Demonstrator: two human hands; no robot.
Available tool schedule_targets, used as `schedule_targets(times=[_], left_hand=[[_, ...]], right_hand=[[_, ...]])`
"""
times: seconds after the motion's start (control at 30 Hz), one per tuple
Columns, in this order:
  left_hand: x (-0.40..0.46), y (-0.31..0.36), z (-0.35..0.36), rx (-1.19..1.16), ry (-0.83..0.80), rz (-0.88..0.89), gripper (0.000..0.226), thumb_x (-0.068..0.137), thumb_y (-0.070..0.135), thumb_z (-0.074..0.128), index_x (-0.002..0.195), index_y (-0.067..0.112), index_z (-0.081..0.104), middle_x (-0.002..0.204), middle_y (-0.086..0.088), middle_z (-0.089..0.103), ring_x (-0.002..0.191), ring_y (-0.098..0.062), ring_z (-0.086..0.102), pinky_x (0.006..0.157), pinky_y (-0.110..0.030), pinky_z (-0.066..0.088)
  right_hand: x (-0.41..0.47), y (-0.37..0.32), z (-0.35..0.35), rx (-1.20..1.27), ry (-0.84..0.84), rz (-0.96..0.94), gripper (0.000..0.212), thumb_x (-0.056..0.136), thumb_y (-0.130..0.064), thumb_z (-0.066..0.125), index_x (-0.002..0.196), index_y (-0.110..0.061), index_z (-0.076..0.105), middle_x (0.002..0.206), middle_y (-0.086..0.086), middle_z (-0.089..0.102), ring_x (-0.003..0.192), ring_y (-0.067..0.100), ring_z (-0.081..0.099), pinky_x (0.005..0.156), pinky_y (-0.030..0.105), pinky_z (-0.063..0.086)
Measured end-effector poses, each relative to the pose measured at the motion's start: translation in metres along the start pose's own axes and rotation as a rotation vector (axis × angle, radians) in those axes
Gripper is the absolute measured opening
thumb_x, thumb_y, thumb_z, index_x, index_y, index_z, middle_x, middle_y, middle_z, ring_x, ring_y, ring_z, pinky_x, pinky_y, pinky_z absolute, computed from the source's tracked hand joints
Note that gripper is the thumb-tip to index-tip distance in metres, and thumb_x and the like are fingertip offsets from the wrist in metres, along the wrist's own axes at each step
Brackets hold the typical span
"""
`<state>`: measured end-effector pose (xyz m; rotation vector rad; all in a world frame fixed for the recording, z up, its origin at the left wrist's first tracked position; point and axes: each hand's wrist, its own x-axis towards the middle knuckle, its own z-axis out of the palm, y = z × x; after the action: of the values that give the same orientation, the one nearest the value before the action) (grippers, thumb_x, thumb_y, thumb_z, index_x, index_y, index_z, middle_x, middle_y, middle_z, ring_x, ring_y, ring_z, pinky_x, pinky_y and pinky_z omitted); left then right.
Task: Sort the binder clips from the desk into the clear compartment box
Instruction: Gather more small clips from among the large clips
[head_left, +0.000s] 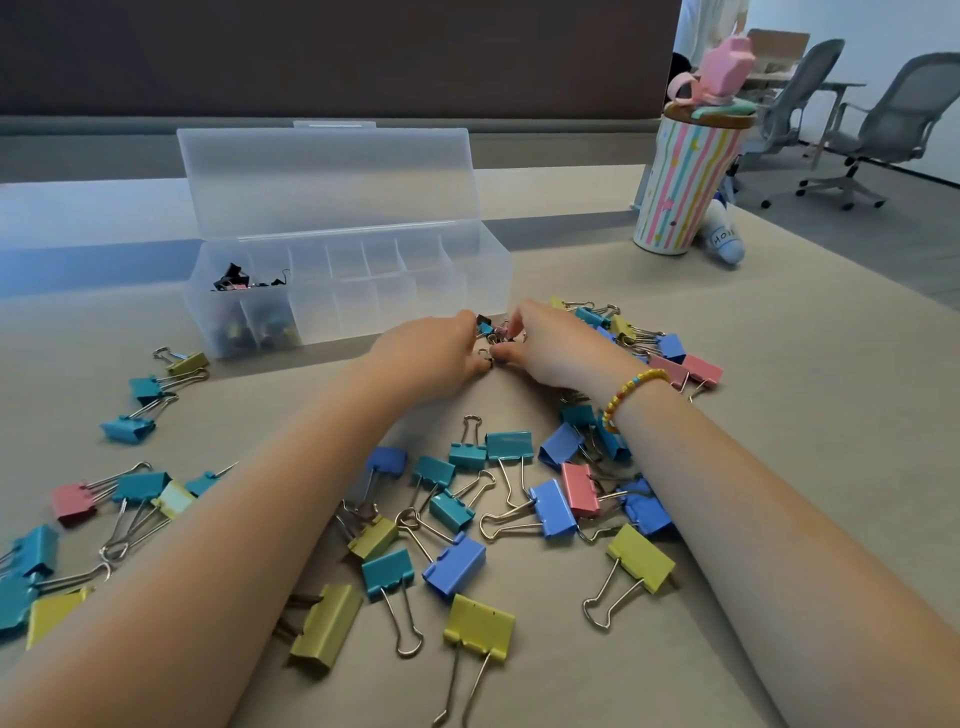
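Head view: both hands reached forward over the desk (779, 467), meeting just short of the box (363, 291). Left hand (431, 353) curled, fingertips pinching a small teal clip (485, 328) at the tiny cluster between the two hands. Right hand (550, 345) curled too, thumb and fingers closed on the small clips (501, 338) of that same cluster, a pink one among them; exact count there too small to tell. Beaded bracelet (631, 392) worn on the right wrist.

Box stood open just beyond the fingertips, lid (327, 176) tipped up and back. Held dark little clips (239, 280) in the compartments at its left end, beyond and left of the left hand; other compartments showed nothing clearly.

Large clips scattered all round the forearms: a loose heap (467, 519) of blue, teal, yellow and pink ones between the two arms, nearer than the hands. More lay outside the left arm (135, 493), with a few up near the box's left corner (156, 387). Another bunch sat just right of the right hand (670, 358), some partly hidden behind the wrist.

Striped cup (685, 187) with a pink lid stood well beyond and right of the right hand, a white bottle (724, 236) lying beside it. Office chairs (883, 124) farther back on the right.
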<state>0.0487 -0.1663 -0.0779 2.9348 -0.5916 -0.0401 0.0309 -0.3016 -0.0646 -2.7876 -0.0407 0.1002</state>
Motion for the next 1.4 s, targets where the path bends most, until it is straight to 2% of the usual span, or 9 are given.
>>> schedule_targets(times=[0.33,0.53,0.63,0.83,1.0,1.1,1.2,1.3,1.4], left_hand=[[-0.002,-0.003,-0.007,-0.011,0.051,-0.015,0.026,0.096,0.017,0.034,0.115,0.018,0.053,0.112,-0.009,0.059,0.1,-0.027,0.054,0.083,-0.035,0.045],[0.009,0.006,-0.009,0.014,0.109,-0.05,0.03,0.095,0.032,0.042,0.114,0.013,0.057,0.109,-0.008,0.062,0.099,-0.028,0.056,0.078,-0.032,0.044],[0.012,0.012,-0.01,0.05,0.023,-0.069,0.035,0.089,0.044,0.05,0.102,0.011,0.053,0.089,-0.005,0.055,0.087,-0.025,0.052,0.073,-0.031,0.041],[0.016,0.016,-0.009,0.041,-0.104,-0.101,0.033,0.089,0.025,0.049,0.062,0.015,0.034,0.061,-0.001,0.035,0.066,-0.021,0.039,0.057,-0.027,0.03],[0.01,0.016,-0.009,0.121,-0.128,-0.06,0.032,0.091,0.021,0.044,0.061,0.014,0.038,0.059,-0.002,0.034,0.052,-0.014,0.031,0.047,-0.025,0.023],[0.01,0.015,-0.008,0.089,-0.112,-0.064,0.02,0.095,0.018,0.038,0.094,0.005,0.053,0.068,-0.004,0.04,0.061,-0.017,0.039,0.054,-0.026,0.03],[0.01,0.013,-0.007,-0.028,-0.082,-0.09,0.024,0.095,0.018,0.041,0.114,0.003,0.045,0.087,-0.009,0.048,0.079,-0.022,0.045,0.069,-0.029,0.035],[0.013,0.012,-0.008,-0.077,-0.052,-0.103,0.015,0.093,0.017,0.043,0.083,0.007,0.046,0.077,-0.008,0.046,0.068,-0.019,0.042,0.061,-0.025,0.032],[0.017,0.011,-0.01,-0.164,-0.04,-0.132,0.026,0.091,0.013,0.042,0.065,0.007,0.043,0.065,-0.008,0.045,0.058,-0.02,0.037,0.052,-0.026,0.027]], right_hand=[[-0.002,0.004,-0.008,0.05,-0.068,0.021,0.022,0.094,-0.025,0.053,0.112,-0.012,0.058,0.1,0.006,0.058,0.087,0.017,0.052,0.065,0.024,0.04],[-0.004,0.003,-0.009,0.075,-0.067,0.021,0.028,0.094,-0.03,0.053,0.111,-0.009,0.058,0.11,0.013,0.061,0.083,0.016,0.05,0.071,0.027,0.041],[-0.003,0.002,-0.009,0.058,-0.073,0.027,0.028,0.093,-0.029,0.055,0.111,-0.008,0.059,0.11,0.013,0.062,0.083,0.017,0.051,0.073,0.028,0.043],[0.002,0.005,-0.009,0.042,-0.112,0.06,0.029,0.094,-0.03,0.053,0.111,-0.007,0.06,0.1,0.009,0.061,0.082,0.017,0.051,0.062,0.024,0.04],[0.005,0.006,-0.006,0.005,-0.106,0.063,0.026,0.095,-0.027,0.049,0.106,-0.006,0.06,0.08,0.005,0.052,0.079,0.018,0.05,0.053,0.021,0.035],[0.006,0.003,-0.001,-0.1,-0.065,0.044,0.016,0.095,-0.019,0.045,0.102,-0.011,0.058,0.07,0.003,0.045,0.078,0.021,0.049,0.051,0.021,0.034],[0.002,-0.003,0.0,-0.243,-0.025,0.018,0.023,0.096,-0.016,0.044,0.113,-0.008,0.056,0.09,0.009,0.056,0.083,0.022,0.051,0.063,0.025,0.041],[-0.002,-0.009,0.0,-0.368,0.033,-0.012,0.028,0.095,-0.009,0.043,0.123,-0.006,0.05,0.114,0.012,0.059,0.1,0.027,0.057,0.073,0.03,0.042],[-0.003,-0.012,0.004,-0.436,0.056,-0.023,0.029,0.094,-0.006,0.043,0.123,-0.006,0.049,0.112,0.011,0.06,0.098,0.027,0.058,0.069,0.03,0.04]])
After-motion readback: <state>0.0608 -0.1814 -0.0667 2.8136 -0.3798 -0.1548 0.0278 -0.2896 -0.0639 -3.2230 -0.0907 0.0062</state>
